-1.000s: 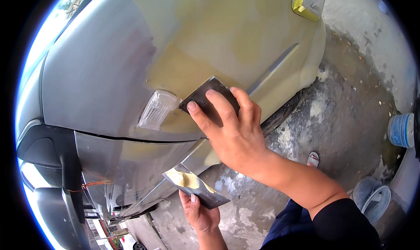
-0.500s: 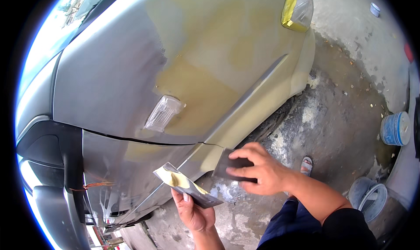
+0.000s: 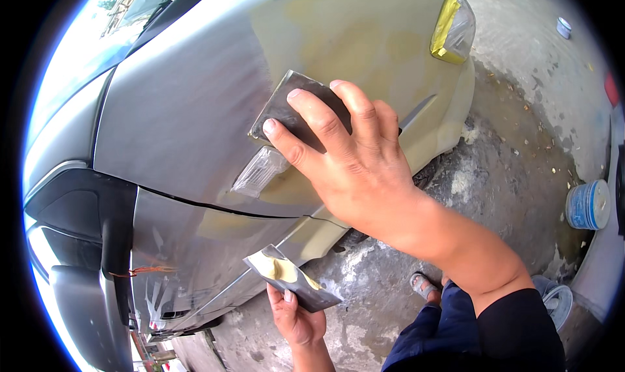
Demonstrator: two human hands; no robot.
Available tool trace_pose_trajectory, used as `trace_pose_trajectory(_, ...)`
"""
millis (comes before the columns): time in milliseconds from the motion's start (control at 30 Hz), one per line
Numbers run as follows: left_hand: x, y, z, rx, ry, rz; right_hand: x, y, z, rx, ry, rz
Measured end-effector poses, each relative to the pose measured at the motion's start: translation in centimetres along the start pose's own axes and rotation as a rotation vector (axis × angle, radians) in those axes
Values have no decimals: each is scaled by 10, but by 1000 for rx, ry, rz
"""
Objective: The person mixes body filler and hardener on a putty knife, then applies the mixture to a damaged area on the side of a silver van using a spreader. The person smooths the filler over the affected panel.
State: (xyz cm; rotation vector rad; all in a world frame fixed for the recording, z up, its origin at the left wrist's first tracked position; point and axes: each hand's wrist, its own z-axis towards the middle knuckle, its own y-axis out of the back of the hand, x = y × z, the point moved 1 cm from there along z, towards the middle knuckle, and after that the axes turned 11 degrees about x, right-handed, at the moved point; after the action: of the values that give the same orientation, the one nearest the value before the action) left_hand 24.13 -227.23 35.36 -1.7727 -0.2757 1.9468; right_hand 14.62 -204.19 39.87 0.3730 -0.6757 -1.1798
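Observation:
A dark, flat rectangular spreader [image 3: 296, 115] is gripped in my right hand [image 3: 361, 160], its fingers spread over the top face. It is over the car's fender [image 3: 176, 124], just above a side lamp [image 3: 259, 170] wrapped in clear film; whether its edge touches the surface I cannot tell. Lower down, my left hand [image 3: 299, 320] pinches a flat dark plate [image 3: 311, 298] by its near side. Pale yellow putty [image 3: 277, 266] sits on that plate. Yellowish filler patches [image 3: 325, 37] cover part of the grey bodywork.
A headlight [image 3: 456, 33] masked with yellow tape and film is at the front corner. The black side mirror [image 3: 78, 307] juts out at lower left. A blue-and-white bucket [image 3: 583, 206] and a grey pail [image 3: 558, 303] stand on the stained concrete floor [image 3: 514, 183].
My right hand has moved up and left with the spreader, from beside the plate to over the fender. The left hand still holds the plate. The view has shifted slightly.

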Motion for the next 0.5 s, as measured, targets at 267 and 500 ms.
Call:
trace_pose_trajectory(267, 6, 12, -1, 9, 5, -22, 2, -13, -33, 96, -64, 35)
trace_pose_trajectory(500, 6, 13, 1, 62, 35, 0, 7, -43, -66, 78, -91, 64)
